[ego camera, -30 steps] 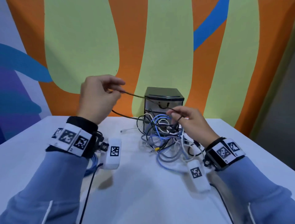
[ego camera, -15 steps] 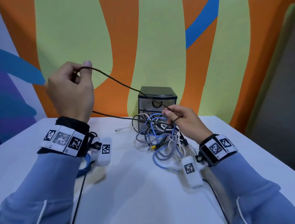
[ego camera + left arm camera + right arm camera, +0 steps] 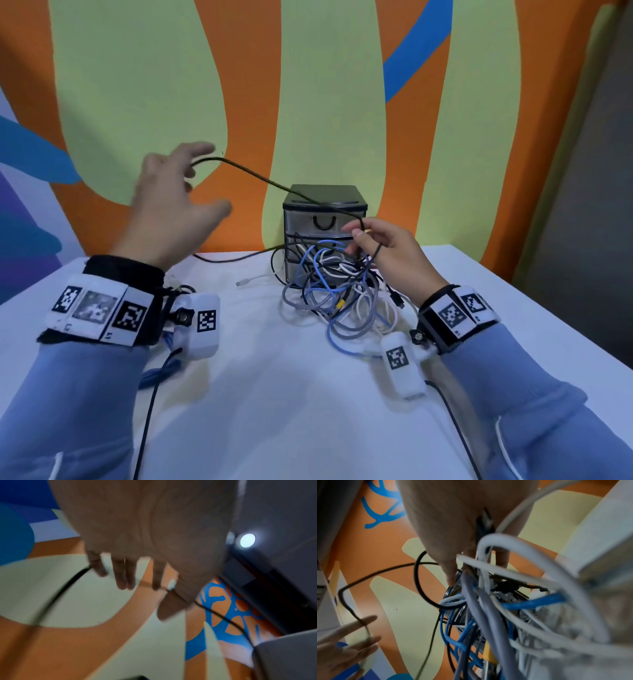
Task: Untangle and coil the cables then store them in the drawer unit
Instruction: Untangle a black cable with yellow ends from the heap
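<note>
White table [image 3: 274, 394]: right hand [image 3: 394, 253] pinches black cable [image 3: 260, 176]; left hand [image 3: 171, 212] spread wide.

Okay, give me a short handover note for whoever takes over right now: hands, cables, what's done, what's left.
Left hand: raised, fingers spread, the black cable draped over them, not gripped.
Right hand: pinches the same black cable just above the tangle.
The tangle of blue, grey, white and black cables lies on the table, against the drawer unit, whose drawers look closed.
Done: black cable partly drawn out.
Left: free it, coil it, do the others, store all.
</note>
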Demonstrator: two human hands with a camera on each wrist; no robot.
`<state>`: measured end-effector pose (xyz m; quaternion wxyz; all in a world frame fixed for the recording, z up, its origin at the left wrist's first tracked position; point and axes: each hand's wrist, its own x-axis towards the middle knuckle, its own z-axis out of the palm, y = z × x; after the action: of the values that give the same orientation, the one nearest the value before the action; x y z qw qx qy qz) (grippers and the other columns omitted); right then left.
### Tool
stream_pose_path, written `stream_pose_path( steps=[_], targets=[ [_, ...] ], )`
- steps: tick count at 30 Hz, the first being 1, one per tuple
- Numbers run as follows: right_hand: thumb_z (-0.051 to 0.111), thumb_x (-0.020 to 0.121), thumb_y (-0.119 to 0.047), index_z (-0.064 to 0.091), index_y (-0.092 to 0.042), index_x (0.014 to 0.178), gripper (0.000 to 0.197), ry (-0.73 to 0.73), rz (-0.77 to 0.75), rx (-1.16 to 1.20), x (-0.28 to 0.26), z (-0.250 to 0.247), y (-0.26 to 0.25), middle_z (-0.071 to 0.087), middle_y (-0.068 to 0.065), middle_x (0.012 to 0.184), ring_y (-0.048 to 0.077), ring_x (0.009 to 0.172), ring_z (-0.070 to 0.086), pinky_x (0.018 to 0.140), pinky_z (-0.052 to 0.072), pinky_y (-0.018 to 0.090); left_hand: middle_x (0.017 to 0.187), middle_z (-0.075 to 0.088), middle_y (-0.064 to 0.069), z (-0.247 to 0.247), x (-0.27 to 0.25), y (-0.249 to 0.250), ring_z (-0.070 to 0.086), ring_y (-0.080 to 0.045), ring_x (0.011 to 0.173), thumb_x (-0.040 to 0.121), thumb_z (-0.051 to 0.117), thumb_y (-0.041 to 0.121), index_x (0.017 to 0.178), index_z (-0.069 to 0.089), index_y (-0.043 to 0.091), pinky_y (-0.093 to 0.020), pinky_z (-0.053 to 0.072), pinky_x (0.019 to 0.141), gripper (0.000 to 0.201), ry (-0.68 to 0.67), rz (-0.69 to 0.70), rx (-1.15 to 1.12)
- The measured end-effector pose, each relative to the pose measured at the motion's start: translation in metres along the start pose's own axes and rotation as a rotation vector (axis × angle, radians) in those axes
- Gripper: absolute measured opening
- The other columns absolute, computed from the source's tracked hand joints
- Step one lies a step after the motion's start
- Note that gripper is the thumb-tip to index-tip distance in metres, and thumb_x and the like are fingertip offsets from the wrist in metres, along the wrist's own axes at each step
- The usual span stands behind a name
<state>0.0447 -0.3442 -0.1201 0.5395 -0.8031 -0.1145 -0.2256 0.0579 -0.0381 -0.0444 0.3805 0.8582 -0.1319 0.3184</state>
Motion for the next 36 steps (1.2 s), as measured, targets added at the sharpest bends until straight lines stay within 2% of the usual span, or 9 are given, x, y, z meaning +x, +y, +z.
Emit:
stream_pose_path(
  steps=[4,7,10,13,16,19,23,29,36],
  targets=[
    [0.058,0.108,-0.024,0.074,-0.024,0.128,0.026,-0.136,-0.038,0.048,-0.003,0.007,-0.008,0.078,-0.002,0.105,0.013,0.104,0.075,0.093,0.055,0.024,0.15,0.038,0.008,0.009,-0.017,0.028,0.034,-0.011,0.146,0.074,0.071,0.053,0.15,0.04,0.061,-0.053,0.028,0.123,0.082,-0.182,0.186,-0.08],
    [0.06,0.107,-0.023,0.072,-0.022,0.132,0.027,-0.2,-0.108,0.013,-0.005,0.013,-0.013,0.077,-0.006,0.118,0.01,0.114,0.071,0.1,0.054,0.026,0.131,0.064,0.017,0.032,-0.03,0.044,0.06,0.004,0.121,0.082,0.071,0.073,0.145,0.057,0.046,-0.034,0.047,0.109,0.07,-0.415,0.288,-0.11],
    [0.063,0.105,-0.017,0.072,-0.019,0.129,0.026,-0.225,-0.143,0.014,-0.01,0.015,-0.02,0.077,-0.012,0.106,0.006,0.103,0.071,0.089,0.054,0.023,0.081,0.077,0.004,0.055,-0.035,0.043,0.069,-0.006,0.072,0.088,0.07,0.07,0.117,0.074,0.033,-0.039,0.055,0.069,0.047,-0.579,0.28,-0.016],
    [0.066,0.103,-0.018,0.063,-0.026,0.13,0.028,-0.232,-0.138,0.024,-0.012,0.015,-0.02,0.079,0.005,0.1,0.023,0.098,0.073,0.097,0.057,0.046,0.06,0.063,-0.002,0.069,-0.033,0.037,0.048,-0.01,0.052,0.097,0.069,0.051,0.088,0.075,0.025,-0.035,0.034,0.053,0.029,-0.502,0.327,0.07],
    [0.058,0.106,-0.01,0.057,-0.022,0.136,0.032,-0.231,-0.095,0.154,-0.01,0.014,-0.019,0.079,0.014,0.104,0.021,0.105,0.076,0.105,0.054,0.035,0.049,0.052,0.009,0.069,-0.031,0.034,0.044,-0.006,0.048,0.106,0.06,0.041,0.083,0.076,0.023,-0.028,0.03,0.053,0.034,-0.414,0.317,0.001],
    [0.052,0.105,0.0,0.062,-0.025,0.135,0.041,-0.268,-0.028,0.019,-0.007,0.012,-0.012,0.079,-0.007,0.102,0.004,0.106,0.071,0.09,0.051,0.015,0.054,0.05,0.009,0.055,-0.016,0.021,0.044,-0.011,0.053,0.106,0.056,0.042,0.074,0.068,0.027,-0.034,0.039,0.058,0.038,-0.03,0.159,-0.276],
    [0.047,0.104,-0.001,0.08,-0.023,0.109,0.039,-0.297,0.047,-0.16,-0.002,0.006,0.005,0.077,-0.01,0.111,0.003,0.109,0.069,0.103,0.052,0.031,0.065,0.052,0.014,0.019,0.004,0.007,0.04,-0.011,0.051,0.101,0.053,0.032,0.071,0.063,0.026,-0.035,0.037,0.052,0.032,0.452,-0.18,-0.686],
    [0.058,0.103,-0.004,0.081,-0.018,0.103,0.027,-0.275,0.013,-0.074,-0.003,0.008,-0.002,0.079,-0.005,0.105,0.005,0.102,0.071,0.091,0.052,0.019,0.087,0.059,-0.005,0.031,-0.004,-0.007,0.055,-0.027,0.074,0.088,0.073,0.035,0.105,0.078,0.025,-0.037,0.044,0.072,0.02,0.05,-0.041,0.101],
    [0.08,0.091,-0.014,0.077,-0.016,0.095,0.006,-0.29,-0.146,-0.023,-0.011,0.008,-0.011,0.077,0.001,0.09,0.019,0.09,0.071,0.086,0.055,0.03,0.109,0.046,0.005,0.071,-0.033,0.022,0.044,-0.017,0.107,0.083,0.082,0.058,0.105,0.075,0.043,-0.038,0.041,0.087,0.028,-0.558,0.274,0.222]
  ],
)
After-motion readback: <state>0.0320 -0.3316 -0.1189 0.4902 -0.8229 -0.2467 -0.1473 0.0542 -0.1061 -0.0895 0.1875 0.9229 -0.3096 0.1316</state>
